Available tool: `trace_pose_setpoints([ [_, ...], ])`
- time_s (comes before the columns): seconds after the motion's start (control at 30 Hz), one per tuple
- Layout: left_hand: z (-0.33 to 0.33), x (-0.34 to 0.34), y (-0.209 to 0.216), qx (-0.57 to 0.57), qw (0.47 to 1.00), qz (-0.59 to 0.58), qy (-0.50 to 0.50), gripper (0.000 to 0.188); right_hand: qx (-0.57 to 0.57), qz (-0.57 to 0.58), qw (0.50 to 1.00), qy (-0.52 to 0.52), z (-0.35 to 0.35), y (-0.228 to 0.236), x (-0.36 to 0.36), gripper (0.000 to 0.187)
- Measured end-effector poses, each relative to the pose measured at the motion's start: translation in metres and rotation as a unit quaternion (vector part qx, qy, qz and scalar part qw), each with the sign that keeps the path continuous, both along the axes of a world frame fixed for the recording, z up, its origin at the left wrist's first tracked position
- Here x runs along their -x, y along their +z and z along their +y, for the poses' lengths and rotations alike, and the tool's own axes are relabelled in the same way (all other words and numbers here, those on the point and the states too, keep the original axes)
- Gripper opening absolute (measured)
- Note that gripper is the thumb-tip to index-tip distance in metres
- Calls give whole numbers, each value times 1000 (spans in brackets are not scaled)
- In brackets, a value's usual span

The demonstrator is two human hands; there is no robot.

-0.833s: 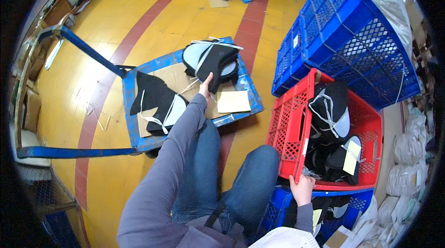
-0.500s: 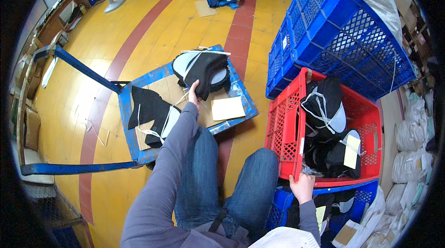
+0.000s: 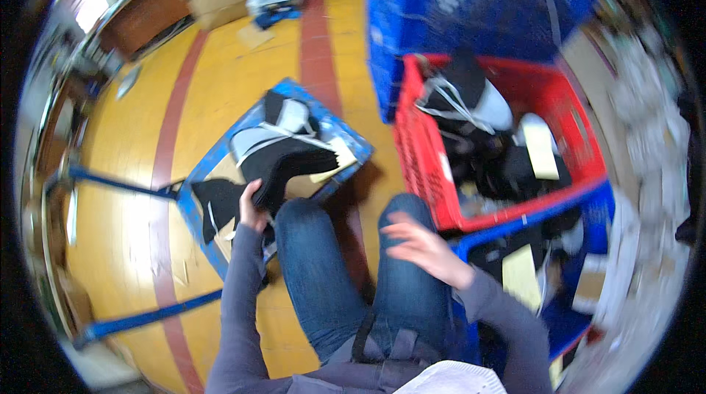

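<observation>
My left hand grips the near edge of a bundle of black fabric pieces, tied with a white strip and showing a pale patch. The bundle is tilted over a blue platform trolley. Beside it on the trolley lies another black bundle, with a smaller black-and-pale piece behind. My right hand hangs over my right knee, fingers apart, holding nothing. To its right stands a red crate containing tied black bundles; one carries a yellow paper slip.
A blue crate with more black pieces and a yellow slip sits below the red one. Tall blue crates rise behind. The trolley's blue handle reaches left. White wrapped packs line the right side.
My left hand has taken hold of the bundle and drawn it nearer and leftward. My right hand has let go of the red crate's rim and moved left. The view has turned right.
</observation>
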State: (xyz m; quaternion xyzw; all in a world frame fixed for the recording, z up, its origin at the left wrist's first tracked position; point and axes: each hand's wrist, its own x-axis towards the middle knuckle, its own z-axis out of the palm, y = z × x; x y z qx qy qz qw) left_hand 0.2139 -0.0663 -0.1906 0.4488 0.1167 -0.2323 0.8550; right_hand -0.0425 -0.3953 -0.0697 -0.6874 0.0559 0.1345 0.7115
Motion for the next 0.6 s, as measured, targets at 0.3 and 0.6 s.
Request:
trace_pose_setpoints([
  [0.3, -51, 158, 66, 7, 983, -164, -83, 84, -390, 64, 915, -83, 57, 15, -14, 88],
  [0.6, -188, 215, 169, -263, 693, -581, -336, 91, -614, -88, 710, -333, -37, 71, 77, 40],
])
